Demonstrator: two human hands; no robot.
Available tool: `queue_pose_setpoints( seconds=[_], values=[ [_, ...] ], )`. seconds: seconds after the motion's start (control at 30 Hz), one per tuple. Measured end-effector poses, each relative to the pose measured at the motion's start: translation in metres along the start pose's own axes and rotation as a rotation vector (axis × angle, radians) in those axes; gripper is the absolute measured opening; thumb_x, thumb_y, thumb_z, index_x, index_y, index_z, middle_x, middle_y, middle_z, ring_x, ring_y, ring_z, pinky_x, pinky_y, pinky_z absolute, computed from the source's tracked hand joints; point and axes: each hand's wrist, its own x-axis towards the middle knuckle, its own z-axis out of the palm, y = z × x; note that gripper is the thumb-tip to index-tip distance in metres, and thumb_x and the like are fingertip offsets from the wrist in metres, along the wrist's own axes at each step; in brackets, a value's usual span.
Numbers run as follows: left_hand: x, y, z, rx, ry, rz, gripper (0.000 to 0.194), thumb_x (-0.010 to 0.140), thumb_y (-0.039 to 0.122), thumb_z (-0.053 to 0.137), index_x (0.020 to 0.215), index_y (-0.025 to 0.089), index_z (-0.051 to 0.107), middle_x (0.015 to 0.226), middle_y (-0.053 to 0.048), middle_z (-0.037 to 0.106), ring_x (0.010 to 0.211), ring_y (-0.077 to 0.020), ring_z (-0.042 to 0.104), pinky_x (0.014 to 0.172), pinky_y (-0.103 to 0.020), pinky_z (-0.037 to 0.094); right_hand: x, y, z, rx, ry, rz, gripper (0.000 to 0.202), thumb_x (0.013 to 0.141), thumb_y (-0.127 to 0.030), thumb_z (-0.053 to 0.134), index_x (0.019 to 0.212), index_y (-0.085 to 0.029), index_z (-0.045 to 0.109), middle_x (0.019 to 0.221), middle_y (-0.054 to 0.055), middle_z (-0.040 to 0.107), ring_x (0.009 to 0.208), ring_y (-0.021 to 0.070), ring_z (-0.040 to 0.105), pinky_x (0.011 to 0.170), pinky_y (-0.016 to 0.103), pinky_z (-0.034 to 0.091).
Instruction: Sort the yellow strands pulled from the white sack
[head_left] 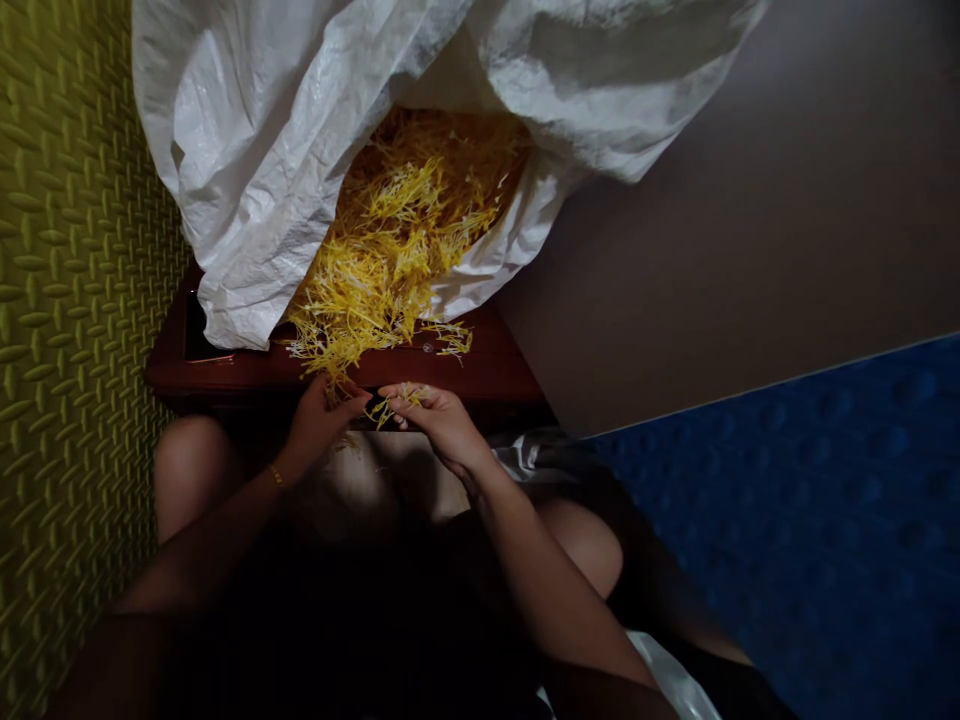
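A heap of thin yellow and white strands (375, 270) spills from the mouth of a white woven sack (262, 170) onto a dark red surface (487, 360). My left hand (327, 415) is at the heap's near edge, its fingers pinched around some strands. Close beside it on the right, my right hand (431, 415) holds a small bunch of yellow strands (382, 410) between thumb and fingers. The two hands are nearly touching, fingertips facing each other. A yellow band is on my left wrist.
A dark phone-like object (206, 335) lies at the red surface's left end, partly under the sack. Yellow textured matting (67, 300) rises along the left. A large grey-brown panel (735, 230) stands on the right, with blue matting (840, 480) below it. My knees flank the hands.
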Motion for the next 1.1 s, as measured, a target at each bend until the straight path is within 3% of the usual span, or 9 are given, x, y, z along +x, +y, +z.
queue_pose_setpoints(
  seconds=[0.23,0.37,0.47,0.57,0.7,0.87,0.93,1.07,1.1],
  values=[
    [-0.002,0.002,0.000,0.106,-0.022,-0.010,0.026,0.067,0.027,0.066,0.085,0.015,0.049,0.074,-0.001,0.063,0.064,-0.0131,0.059,0.063,-0.027,0.047,0.000,-0.001,0.002,-0.018,-0.037,0.018,0.026,0.066,-0.038,0.069,0.081,-0.017,0.069,0.061,-0.002,0.058,0.054,0.0079,0.044,0.053,0.023,0.035],
    [-0.002,0.001,-0.001,0.206,0.035,0.062,0.024,0.068,0.026,0.066,0.085,0.015,0.052,0.073,-0.001,0.062,0.066,-0.0130,0.058,0.064,-0.025,0.046,-0.002,-0.001,0.008,-0.057,-0.094,0.013,0.029,0.070,-0.043,0.065,0.082,-0.017,0.068,0.067,0.000,0.060,0.057,0.0089,0.046,0.055,0.023,0.036],
    [-0.002,0.001,-0.001,0.230,0.076,0.086,0.022,0.065,0.024,0.068,0.081,0.015,0.054,0.073,0.000,0.062,0.068,-0.0126,0.058,0.066,-0.024,0.045,0.000,0.003,0.010,-0.130,-0.098,-0.035,0.026,0.064,-0.038,0.072,0.077,-0.016,0.066,0.073,0.000,0.062,0.064,0.0100,0.050,0.062,0.024,0.038],
    [-0.002,0.001,0.000,0.075,0.051,0.042,0.020,0.068,0.026,0.065,0.081,0.015,0.055,0.072,0.000,0.063,0.066,-0.0113,0.058,0.066,-0.024,0.046,0.001,0.006,0.010,-0.148,-0.045,-0.073,0.024,0.062,-0.036,0.073,0.070,-0.016,0.063,0.068,-0.001,0.060,0.063,0.0094,0.050,0.064,0.024,0.038],
    [-0.004,0.003,0.005,-0.251,0.043,-0.108,0.020,0.073,0.032,0.061,0.081,0.015,0.054,0.067,0.000,0.064,0.058,-0.0086,0.058,0.064,-0.023,0.047,-0.001,0.006,0.010,-0.103,0.014,-0.080,0.024,0.064,-0.038,0.070,0.069,-0.016,0.060,0.057,-0.005,0.051,0.052,0.0068,0.041,0.053,0.022,0.033],
    [-0.011,0.004,0.011,-0.341,0.088,-0.097,0.021,0.073,0.032,0.063,0.080,0.015,0.055,0.066,0.000,0.064,0.058,-0.0080,0.059,0.064,-0.023,0.048,0.002,0.008,0.013,-0.036,0.082,-0.051,0.027,0.061,-0.039,0.072,0.068,-0.016,0.058,0.055,-0.005,0.049,0.048,0.0064,0.040,0.047,0.021,0.033],
    [-0.010,0.005,0.008,-0.327,0.111,-0.073,0.021,0.074,0.033,0.062,0.080,0.015,0.055,0.061,0.002,0.062,0.056,-0.0077,0.058,0.063,-0.022,0.047,0.009,0.005,0.002,0.000,0.168,-0.070,0.029,0.058,-0.039,0.073,0.067,-0.016,0.058,0.056,-0.005,0.051,0.047,0.0061,0.041,0.046,0.021,0.033],
    [-0.002,0.010,-0.006,-0.277,0.246,0.089,0.021,0.077,0.035,0.058,0.084,0.016,0.055,0.056,0.005,0.057,0.057,-0.0069,0.057,0.066,-0.021,0.047,0.018,-0.012,-0.047,0.077,0.520,-0.177,0.033,0.049,-0.039,0.077,0.063,-0.017,0.056,0.054,-0.006,0.050,0.044,0.0048,0.039,0.042,0.019,0.032],
    [0.000,0.011,-0.008,-0.262,0.257,0.125,0.021,0.077,0.035,0.058,0.083,0.015,0.055,0.057,0.004,0.058,0.058,-0.0068,0.057,0.066,-0.021,0.047,0.018,-0.017,-0.059,0.045,0.516,-0.179,0.033,0.049,-0.038,0.077,0.065,-0.017,0.057,0.056,-0.006,0.052,0.044,0.0050,0.040,0.043,0.019,0.033]
  ],
)
